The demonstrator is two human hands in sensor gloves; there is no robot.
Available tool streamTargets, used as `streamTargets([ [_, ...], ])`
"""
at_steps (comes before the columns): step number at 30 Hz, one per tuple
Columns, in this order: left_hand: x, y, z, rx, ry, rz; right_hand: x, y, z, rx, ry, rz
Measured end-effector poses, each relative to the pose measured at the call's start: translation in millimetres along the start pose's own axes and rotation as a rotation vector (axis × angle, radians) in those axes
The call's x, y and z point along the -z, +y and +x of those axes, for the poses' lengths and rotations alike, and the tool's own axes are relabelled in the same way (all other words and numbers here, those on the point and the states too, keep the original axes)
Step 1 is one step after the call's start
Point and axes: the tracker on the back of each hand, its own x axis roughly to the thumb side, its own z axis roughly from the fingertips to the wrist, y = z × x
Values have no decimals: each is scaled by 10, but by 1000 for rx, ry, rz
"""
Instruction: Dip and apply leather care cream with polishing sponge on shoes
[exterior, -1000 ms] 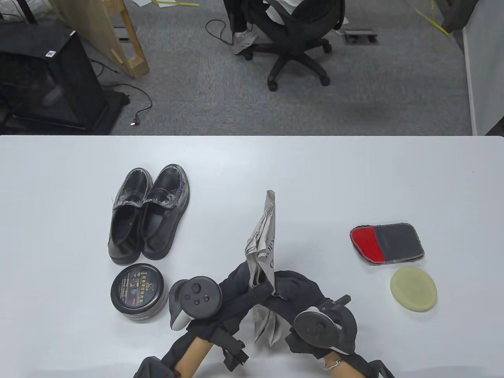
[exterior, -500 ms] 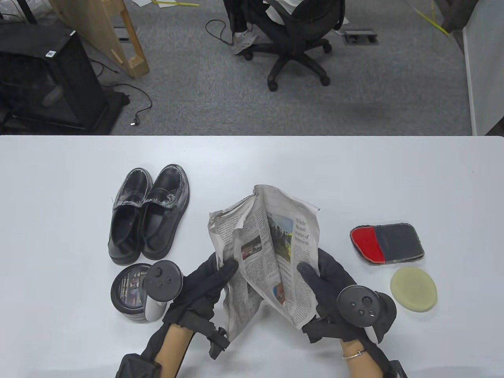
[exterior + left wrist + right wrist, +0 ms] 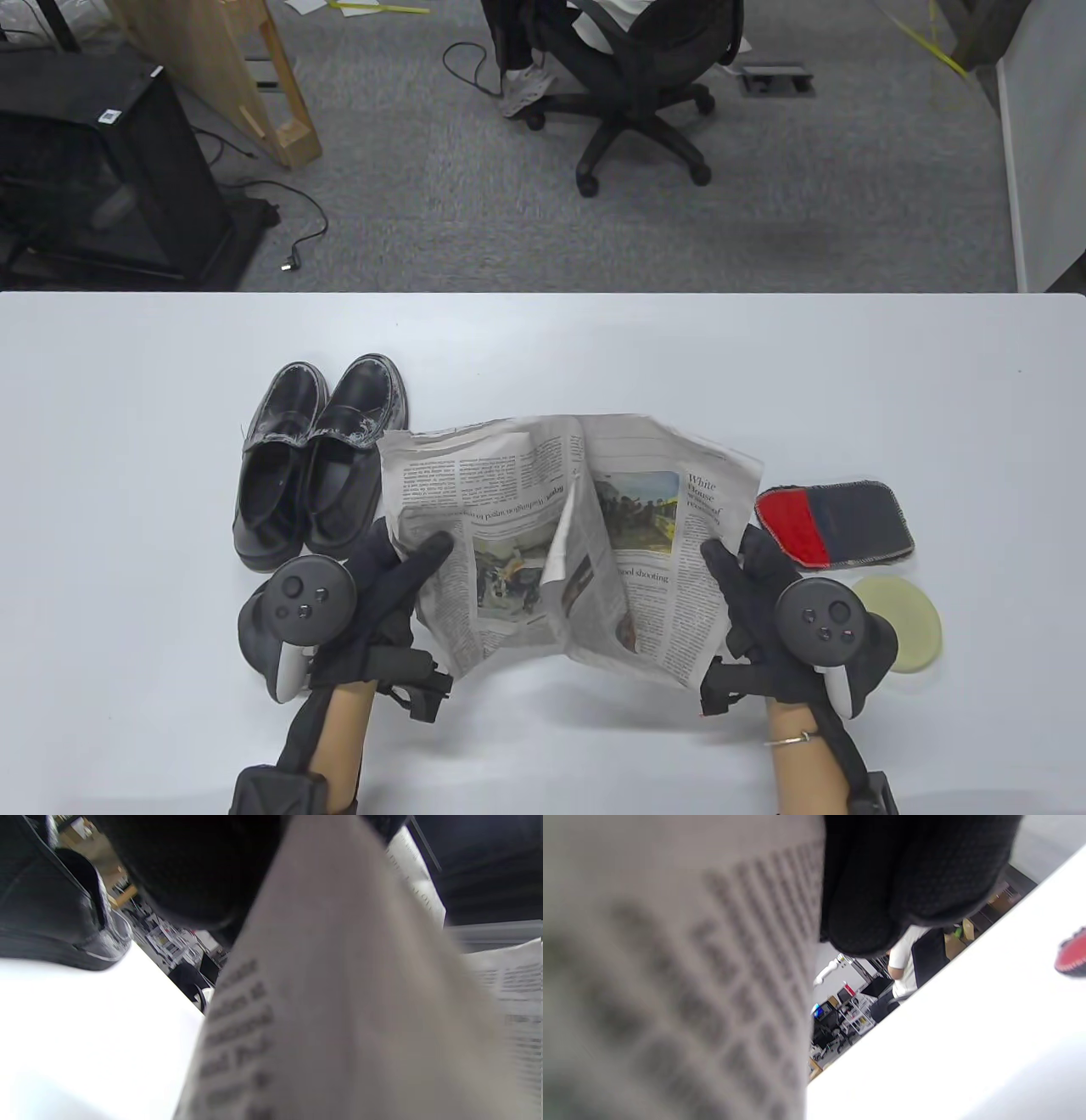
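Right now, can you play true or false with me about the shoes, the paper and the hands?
1. Both hands hold the newspaper. True: the left hand pinches its left edge and the right hand its right edge.
2. The shoes are on top of the newspaper. False: they stand on the table, left of the paper.
3. The sponge is in the right hand. False: it lies on the table beside that hand, partly hidden by the tracker.
4. The red and grey cloth lies right of the newspaper. True.
5. The newspaper is rolled into a ball. False: it is spread open, creased down the middle.
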Motion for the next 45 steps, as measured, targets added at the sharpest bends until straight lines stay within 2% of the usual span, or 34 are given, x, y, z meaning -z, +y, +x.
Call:
streamTargets([
  [4, 31, 0, -61, -10, -3, -25, 23, 34, -49, -17, 54, 37],
  [11, 46, -57, -42, 148, -8, 23, 57, 60, -131, 52, 140, 126],
  [18, 39, 27, -70, 100, -2, 65, 74, 66, -187, 61, 205, 145],
  [22, 14, 171, -126, 53, 24, 156, 98, 37, -275, 67, 262, 110],
  [24, 11, 262, -143, -42, -22, 123, 138, 27, -338, 97, 289, 123],
  [26, 29, 318, -135, -211, -107, 55, 191, 32, -377, 132, 310, 125],
  [28, 45, 355, -92, -350, -215, -87, 302, 65, -426, 148, 324, 126],
  [29, 45, 358, -78, -341, -255, -133, 329, 75, -438, 143, 326, 127],
  [31, 26, 345, -54, -201, -319, -259, 431, 121, -490, 115, 345, 135],
  [32, 3, 321, -43, -77, -336, -310, 505, 155, -530, 97, 335, 157],
  [36, -86, 109, -23, 283, -355, -466, 690, 276, -631, 111, 347, 205],
  [38, -140, -35, -25, 386, -361, -497, 730, 349, -636, 171, 309, 280],
  [41, -228, -180, -20, 461, -387, -477, 710, 369, -571, 211, 254, 366],
  [45, -400, -320, 37, 567, -469, -448, 616, 156, -404, -6, 103, 336],
])
